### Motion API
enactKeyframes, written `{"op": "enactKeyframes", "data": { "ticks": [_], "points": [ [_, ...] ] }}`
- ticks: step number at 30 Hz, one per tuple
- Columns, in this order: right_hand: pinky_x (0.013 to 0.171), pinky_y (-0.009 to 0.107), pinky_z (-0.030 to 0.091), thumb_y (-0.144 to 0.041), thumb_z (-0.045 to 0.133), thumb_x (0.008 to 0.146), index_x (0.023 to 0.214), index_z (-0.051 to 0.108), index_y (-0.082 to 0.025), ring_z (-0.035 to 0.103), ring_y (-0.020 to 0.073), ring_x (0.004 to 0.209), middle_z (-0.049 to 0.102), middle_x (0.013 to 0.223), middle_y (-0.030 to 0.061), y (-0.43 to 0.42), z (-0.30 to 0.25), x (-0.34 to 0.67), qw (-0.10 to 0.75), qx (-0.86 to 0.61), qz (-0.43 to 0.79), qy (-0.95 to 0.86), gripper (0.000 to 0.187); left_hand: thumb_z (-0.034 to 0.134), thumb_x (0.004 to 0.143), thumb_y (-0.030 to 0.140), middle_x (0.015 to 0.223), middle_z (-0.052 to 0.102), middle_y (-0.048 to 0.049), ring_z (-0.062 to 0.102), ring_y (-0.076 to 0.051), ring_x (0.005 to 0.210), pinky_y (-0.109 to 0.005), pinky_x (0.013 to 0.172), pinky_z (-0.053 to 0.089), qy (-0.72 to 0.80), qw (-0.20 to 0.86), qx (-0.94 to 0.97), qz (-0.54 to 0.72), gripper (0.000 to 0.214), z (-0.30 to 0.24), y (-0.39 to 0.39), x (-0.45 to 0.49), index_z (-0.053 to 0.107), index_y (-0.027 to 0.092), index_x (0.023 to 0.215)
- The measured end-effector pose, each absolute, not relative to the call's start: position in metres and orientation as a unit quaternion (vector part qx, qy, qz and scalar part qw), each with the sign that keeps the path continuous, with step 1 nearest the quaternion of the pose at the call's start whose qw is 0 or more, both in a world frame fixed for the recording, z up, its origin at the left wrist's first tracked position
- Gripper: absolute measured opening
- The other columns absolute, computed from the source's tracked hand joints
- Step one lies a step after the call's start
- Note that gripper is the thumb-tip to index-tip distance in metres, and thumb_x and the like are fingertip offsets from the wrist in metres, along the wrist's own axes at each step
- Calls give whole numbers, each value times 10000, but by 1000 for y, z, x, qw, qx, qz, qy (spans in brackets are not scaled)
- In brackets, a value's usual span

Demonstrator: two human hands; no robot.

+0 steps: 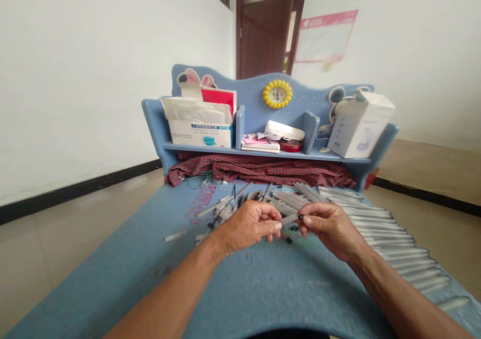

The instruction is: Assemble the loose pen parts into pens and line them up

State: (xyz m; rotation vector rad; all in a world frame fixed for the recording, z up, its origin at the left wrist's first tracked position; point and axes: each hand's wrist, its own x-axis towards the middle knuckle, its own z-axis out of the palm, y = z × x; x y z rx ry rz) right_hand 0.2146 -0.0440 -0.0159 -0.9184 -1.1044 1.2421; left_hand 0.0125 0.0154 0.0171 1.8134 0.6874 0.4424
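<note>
Between thumb and fingers, my left hand (251,223) pinches a translucent pen barrel (289,219) that points to the right. My right hand (332,227) is closed on a small black pen part (300,217) at the barrel's right end. Whether the part sits inside the barrel or only touches it, I cannot tell. Behind my hands lies a heap of clear tubes (287,198). Loose pen parts (224,211), white, clear and black, are scattered beyond my left hand. A small black piece (288,239) lies on the table just below the barrel.
Many pens (391,238) lie in a row along the right side of the blue table (124,279). A short clear piece (175,235) is at the left. Checked cloth (259,168) lies under the shelf, which carries a mask box (201,134) and a white carton (358,126).
</note>
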Motion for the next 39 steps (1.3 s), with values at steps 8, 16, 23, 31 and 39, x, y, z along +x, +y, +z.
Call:
{"op": "enactKeyframes", "data": {
  "ticks": [8, 16, 23, 31, 39],
  "points": [
    [558, 261, 429, -266, 779, 630, 718, 704, -156, 561, 116, 515, 647, 553, 20, -44, -18, 215, 577, -409, 504, -496, 160, 561, 739, 267, 676, 640, -13, 534, -80, 538, -186, 474, 366, 302, 531, 771, 179, 158, 13, 15, 15, 591, 127, 805],
    [554, 273, 439, -269, 778, 626, 724, 713, -155, 553, 117, 508, 634, 539, 9, -45, -19, 215, 565, -436, 477, -513, 163, 570, 730, 257, 652, 627, 0, 517, -73, 518, -181, 471, 364, 298, 540, 768, 170, 141, 10, 17, 16, 586, 131, 790],
    [508, 280, 431, -328, 763, 627, 684, 711, -180, 533, 132, 516, 616, 549, 16, -47, -18, 213, 541, -472, 404, -567, 167, 552, 724, 234, 638, 619, -3, 505, -76, 498, -190, 471, 358, 304, 534, 774, 154, 125, 10, 17, 16, 585, 126, 776],
    [534, 294, 424, -356, 713, 690, 690, 691, -199, 528, 141, 518, 607, 540, 9, -49, -15, 217, 510, -500, 369, -595, 158, 540, 727, 233, 630, 620, 0, 483, -69, 481, -193, 489, 365, 301, 526, 785, 130, 108, 13, 20, 11, 578, 134, 747],
    [472, 233, 320, -190, 567, 751, 692, 645, -192, 444, 107, 502, 532, 557, -23, -46, -30, 217, 394, -544, 311, -673, 98, 574, 683, 278, 540, 508, 50, 448, -87, 486, -197, 480, 328, 397, 414, 794, 200, 138, 10, 36, 4, 567, 150, 734]
  ]
}}
